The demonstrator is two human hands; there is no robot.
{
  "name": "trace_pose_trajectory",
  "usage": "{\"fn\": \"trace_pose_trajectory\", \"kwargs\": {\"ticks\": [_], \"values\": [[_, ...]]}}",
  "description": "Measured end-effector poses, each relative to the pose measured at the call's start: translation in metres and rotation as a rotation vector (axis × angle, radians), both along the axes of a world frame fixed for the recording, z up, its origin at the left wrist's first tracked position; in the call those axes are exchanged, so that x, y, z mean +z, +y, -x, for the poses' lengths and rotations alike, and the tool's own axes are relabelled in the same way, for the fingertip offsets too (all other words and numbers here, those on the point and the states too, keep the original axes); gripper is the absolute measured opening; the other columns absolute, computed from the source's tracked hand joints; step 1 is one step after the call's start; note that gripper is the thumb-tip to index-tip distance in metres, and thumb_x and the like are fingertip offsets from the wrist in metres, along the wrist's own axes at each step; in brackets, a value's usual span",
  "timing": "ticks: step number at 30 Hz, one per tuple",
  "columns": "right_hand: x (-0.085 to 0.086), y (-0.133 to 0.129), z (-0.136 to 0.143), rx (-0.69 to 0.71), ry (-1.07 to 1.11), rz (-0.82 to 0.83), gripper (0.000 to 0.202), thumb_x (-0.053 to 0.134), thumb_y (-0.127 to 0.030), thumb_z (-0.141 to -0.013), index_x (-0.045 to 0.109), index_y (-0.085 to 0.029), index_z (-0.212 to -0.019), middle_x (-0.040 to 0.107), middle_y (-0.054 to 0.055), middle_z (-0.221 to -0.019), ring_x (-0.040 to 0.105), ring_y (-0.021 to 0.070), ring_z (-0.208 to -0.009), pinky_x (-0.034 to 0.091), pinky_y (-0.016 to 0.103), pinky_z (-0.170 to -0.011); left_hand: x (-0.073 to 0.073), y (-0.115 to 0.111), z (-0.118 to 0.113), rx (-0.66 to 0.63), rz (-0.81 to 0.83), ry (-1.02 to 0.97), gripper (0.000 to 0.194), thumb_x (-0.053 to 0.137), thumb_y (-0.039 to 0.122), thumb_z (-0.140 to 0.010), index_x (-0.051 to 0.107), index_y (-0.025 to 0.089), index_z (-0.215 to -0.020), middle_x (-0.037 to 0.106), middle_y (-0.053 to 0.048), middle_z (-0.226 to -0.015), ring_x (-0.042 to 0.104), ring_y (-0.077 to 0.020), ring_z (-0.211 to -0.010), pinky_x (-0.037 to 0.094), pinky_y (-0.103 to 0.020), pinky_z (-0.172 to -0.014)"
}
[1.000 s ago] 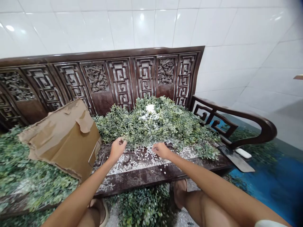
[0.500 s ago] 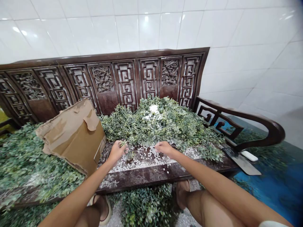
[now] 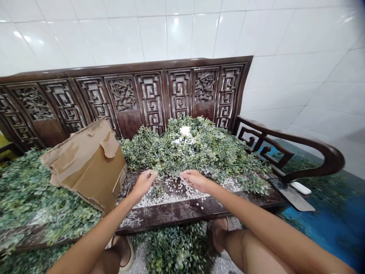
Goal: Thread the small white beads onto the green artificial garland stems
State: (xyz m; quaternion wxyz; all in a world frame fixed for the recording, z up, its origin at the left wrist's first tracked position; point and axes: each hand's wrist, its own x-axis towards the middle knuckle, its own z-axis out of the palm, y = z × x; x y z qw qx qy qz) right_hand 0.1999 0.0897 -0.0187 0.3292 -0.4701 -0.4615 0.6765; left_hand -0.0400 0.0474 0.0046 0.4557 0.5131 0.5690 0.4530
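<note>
My left hand (image 3: pixel 145 183) is closed in a pinch on a small sprig of artificial leaves (image 3: pixel 156 188), part of which hangs below the fingers. To its right, my right hand (image 3: pixel 196 180) has its thumb and fingers pressed together; whatever they hold is too small to make out. Under and between both hands, many small white discs (image 3: pixel 172 186) lie scattered on the dark wooden bench seat (image 3: pixel 171 213). A heap of green artificial foliage (image 3: pixel 216 148) rises just behind the hands, with a pile of white bits (image 3: pixel 185 132) on top.
A torn cardboard piece (image 3: pixel 85 160) stands tilted left of my left hand, a bent wire (image 3: pixel 117 186) at its edge. More foliage covers the bench's left part and the floor below. Near the armrest (image 3: pixel 310 144) lie a flat metal blade (image 3: pixel 298 201) and a white case (image 3: pixel 301 188).
My right hand has shifted slightly left, toward my left hand. The left hand has turned a little, its thumb now extending to the right over the sprig.
</note>
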Motion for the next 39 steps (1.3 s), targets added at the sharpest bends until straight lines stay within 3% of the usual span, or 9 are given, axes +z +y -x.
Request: {"fn": "trace_pose_trajectory", "kwargs": {"ticks": [6, 10, 13, 16, 19, 25, 28, 32, 39], "values": [[0.034, -0.016, 0.013, 0.116, 0.087, -0.021, 0.012, 0.074, -0.024, -0.072, 0.073, -0.013, -0.078, 0.07, 0.005, -0.081, 0.055, 0.0084, -0.067, 0.037, 0.017, -0.054, 0.022, -0.022, -0.015, -0.146, -0.011, 0.13, 0.027, 0.049, 0.039, -0.078, 0.067, 0.019, -0.081, 0.063, -0.001, -0.071, 0.056, -0.0179, -0.068, 0.045, -0.026, -0.059], [0.048, -0.025, 0.018, 0.154, 0.192, -0.003, 0.02, 0.077, -0.02, -0.068, 0.073, -0.014, -0.086, 0.072, 0.007, -0.081, 0.06, 0.0112, -0.072, 0.037, 0.018, -0.053, 0.027, -0.031, -0.023, -0.11, -0.04, 0.142, 0.029, 0.043, 0.035, -0.08, 0.067, 0.02, -0.077, 0.065, -0.003, -0.073, 0.057, -0.0199, -0.07, 0.045, -0.027, -0.059], [0.051, -0.03, 0.02, 0.14, 0.23, -0.041, 0.022, 0.079, -0.032, -0.068, 0.069, -0.013, -0.075, 0.066, 0.003, -0.07, 0.055, 0.0084, -0.062, 0.032, 0.018, -0.048, 0.029, -0.035, -0.028, -0.134, -0.137, 0.25, 0.028, 0.044, 0.037, -0.083, 0.066, 0.02, -0.074, 0.062, -0.001, -0.069, 0.057, -0.0203, -0.072, 0.044, -0.027, -0.064], [0.055, -0.036, 0.023, 0.184, 0.225, -0.075, 0.034, 0.078, -0.043, -0.069, 0.061, -0.014, -0.063, 0.056, -0.003, -0.058, 0.04, 0.0046, -0.049, 0.022, 0.018, -0.043, 0.032, -0.04, -0.032, -0.187, -0.241, 0.362, 0.024, 0.046, 0.036, -0.084, 0.062, 0.02, -0.075, 0.061, 0.0, -0.07, 0.055, -0.018, -0.071, 0.043, -0.026, -0.068], [0.061, -0.041, 0.025, 0.189, 0.208, -0.098, 0.036, 0.079, -0.045, -0.066, 0.062, -0.013, -0.065, 0.051, -0.005, -0.057, 0.031, 0.0037, -0.046, 0.016, 0.02, -0.042, 0.037, -0.045, -0.037, -0.22, -0.307, 0.412, 0.022, 0.046, 0.033, -0.086, 0.061, 0.02, -0.078, 0.061, 0.001, -0.073, 0.054, -0.0166, -0.071, 0.042, -0.024, -0.067], [0.065, -0.046, 0.023, 0.189, 0.246, -0.133, 0.037, 0.081, -0.042, -0.062, 0.072, -0.014, -0.084, 0.056, -0.003, -0.062, 0.039, 0.0063, -0.054, 0.022, 0.02, -0.048, 0.046, -0.055, -0.046, -0.226, -0.27, 0.411, 0.03, 0.041, 0.037, -0.09, 0.064, 0.019, -0.084, 0.063, -0.001, -0.073, 0.056, -0.0181, -0.072, 0.041, -0.026, -0.069], [0.064, -0.047, 0.022, 0.176, 0.254, -0.152, 0.035, 0.082, -0.041, -0.061, 0.069, -0.016, -0.081, 0.053, -0.005, -0.059, 0.039, 0.0064, -0.052, 0.022, 0.02, -0.047, 0.047, -0.057, -0.047, -0.206, -0.251, 0.384, 0.034, 0.039, 0.039, -0.09, 0.063, 0.019, -0.077, 0.063, -0.001, -0.071, 0.056, -0.0188, -0.072, 0.041, -0.026, -0.068], [0.064, -0.051, 0.023, 0.17, 0.154, -0.263, 0.032, 0.076, -0.046, -0.069, 0.068, -0.017, -0.077, 0.049, -0.006, -0.053, 0.032, 0.006, -0.046, 0.017, 0.02, -0.043, 0.049, -0.058, -0.05, -0.218, -0.248, 0.378, 0.035, 0.038, 0.041, -0.089, 0.057, 0.02, -0.069, 0.06, -0.001, -0.067, 0.054, -0.018, -0.068, 0.038, -0.025, -0.063], [0.067, -0.053, 0.022, 0.195, 0.037, -0.464, 0.035, 0.068, -0.047, -0.078, 0.074, -0.016, -0.092, 0.054, -0.003, -0.056, 0.038, 0.0084, -0.051, 0.027, 0.021, -0.048, 0.054, -0.059, -0.055, -0.177, -0.231, 0.38, 0.031, 0.039, 0.041, -0.086, 0.052, 0.02, -0.066, 0.052, 0.001, -0.061, 0.048, -0.0164, -0.062, 0.034, -0.025, -0.058]]}}
